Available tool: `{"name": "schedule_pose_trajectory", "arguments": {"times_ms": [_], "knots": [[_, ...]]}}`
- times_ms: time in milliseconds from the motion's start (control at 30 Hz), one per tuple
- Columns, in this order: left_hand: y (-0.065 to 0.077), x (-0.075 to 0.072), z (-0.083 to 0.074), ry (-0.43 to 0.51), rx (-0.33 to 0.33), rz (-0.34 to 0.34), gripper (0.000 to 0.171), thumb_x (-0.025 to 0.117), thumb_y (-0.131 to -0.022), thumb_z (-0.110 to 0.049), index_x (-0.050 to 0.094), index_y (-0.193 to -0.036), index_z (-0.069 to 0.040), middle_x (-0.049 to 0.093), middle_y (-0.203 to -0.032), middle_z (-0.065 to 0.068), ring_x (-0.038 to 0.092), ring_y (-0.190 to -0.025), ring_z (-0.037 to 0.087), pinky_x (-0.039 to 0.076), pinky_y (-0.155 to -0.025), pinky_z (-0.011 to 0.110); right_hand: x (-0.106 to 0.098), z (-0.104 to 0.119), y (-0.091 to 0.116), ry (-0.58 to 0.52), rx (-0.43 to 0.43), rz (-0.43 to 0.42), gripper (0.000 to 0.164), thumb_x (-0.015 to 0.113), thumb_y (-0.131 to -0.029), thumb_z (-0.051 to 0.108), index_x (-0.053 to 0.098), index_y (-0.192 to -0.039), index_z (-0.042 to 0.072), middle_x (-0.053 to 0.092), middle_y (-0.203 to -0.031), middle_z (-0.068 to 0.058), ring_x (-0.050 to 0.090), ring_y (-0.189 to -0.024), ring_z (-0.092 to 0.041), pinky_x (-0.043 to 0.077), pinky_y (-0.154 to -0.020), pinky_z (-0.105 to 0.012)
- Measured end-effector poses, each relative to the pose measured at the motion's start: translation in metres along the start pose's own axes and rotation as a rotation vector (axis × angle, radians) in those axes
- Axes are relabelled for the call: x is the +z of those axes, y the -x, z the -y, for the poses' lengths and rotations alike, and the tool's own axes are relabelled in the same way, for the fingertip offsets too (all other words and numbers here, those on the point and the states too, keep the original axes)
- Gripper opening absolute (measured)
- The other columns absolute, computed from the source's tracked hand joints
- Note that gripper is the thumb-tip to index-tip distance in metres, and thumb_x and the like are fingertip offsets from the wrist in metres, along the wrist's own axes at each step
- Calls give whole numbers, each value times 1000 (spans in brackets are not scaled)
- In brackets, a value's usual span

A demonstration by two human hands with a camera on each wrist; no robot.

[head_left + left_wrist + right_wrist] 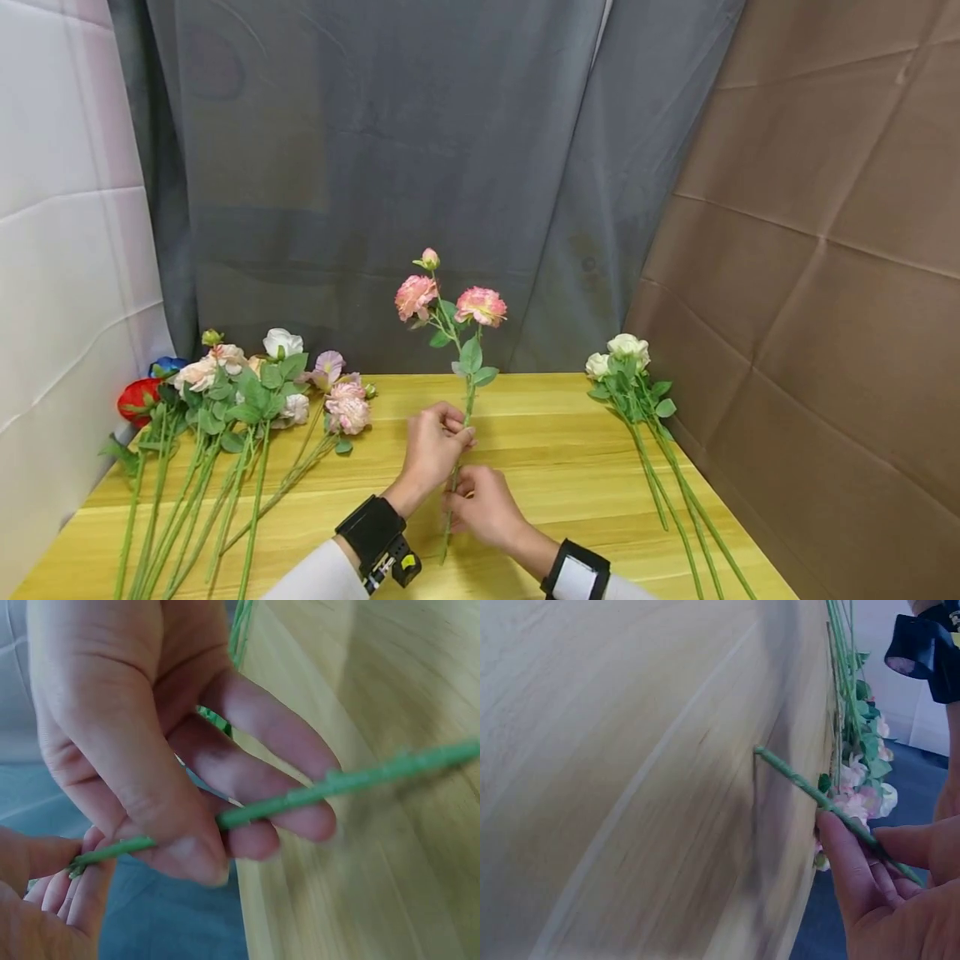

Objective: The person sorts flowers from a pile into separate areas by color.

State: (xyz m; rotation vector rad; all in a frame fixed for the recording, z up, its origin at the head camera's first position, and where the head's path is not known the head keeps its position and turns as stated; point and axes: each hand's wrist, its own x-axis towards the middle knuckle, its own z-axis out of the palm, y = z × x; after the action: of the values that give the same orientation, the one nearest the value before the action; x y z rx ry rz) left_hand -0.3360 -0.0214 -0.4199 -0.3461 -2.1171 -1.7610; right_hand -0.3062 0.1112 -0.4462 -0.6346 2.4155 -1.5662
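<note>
An artificial flower (471, 354) with two pink-and-yellow blooms and a small bud stands nearly upright over the middle of the table, its leaves partway down the stem. My left hand (435, 442) pinches the green stem (300, 796) below the leaves, between thumb and fingers. Lower down, my right hand (483, 504) holds the same stem close to its bottom. In the right wrist view the cut end of the stem (780, 766) sticks out past the fingers, over the wood.
On the left of the wooden table (540, 442) lies a bunch of mixed flowers (255, 392), red, blue, white, peach and pink. Several cream-white roses (628, 350) lie at the right. A grey curtain (420, 167) hangs behind, with a brown cloth (825, 292) along the right side.
</note>
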Motion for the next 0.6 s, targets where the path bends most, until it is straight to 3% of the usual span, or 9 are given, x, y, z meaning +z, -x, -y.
{"name": "schedule_pose_trajectory", "arguments": {"times_ms": [233, 433, 600], "knots": [[-1, 0, 0, -56, 25, 50, 15, 77, -88, 1, 69, -100, 0, 68, -85, 7, 72, -74, 17, 59, -65, 24, -15, 2, 6, 39, -6, 35, 9, 63, -97, -1, 65, -93, -8, 70, -81, -20, 74, -72, -35, 63, -64, -46], [0, -1, 5, -68, 75, 162, 25, 75, -91, 0, 69, -115, 2, 72, -100, 14, 74, -85, 23, 59, -73, 24, -31, -2, 10, 57, 10, 43, 10, 62, -99, -1, 64, -99, -10, 69, -83, -17, 73, -74, -35, 63, -66, -47], [6, -9, 15, -133, 105, 284, 24, 71, -93, 0, 69, -117, -2, 72, -106, 12, 72, -90, 23, 59, -77, 26, -46, -10, 12, 38, 45, 26, 10, 61, -99, -1, 65, -100, -10, 70, -84, -17, 74, -76, -34, 63, -65, -47]]}}
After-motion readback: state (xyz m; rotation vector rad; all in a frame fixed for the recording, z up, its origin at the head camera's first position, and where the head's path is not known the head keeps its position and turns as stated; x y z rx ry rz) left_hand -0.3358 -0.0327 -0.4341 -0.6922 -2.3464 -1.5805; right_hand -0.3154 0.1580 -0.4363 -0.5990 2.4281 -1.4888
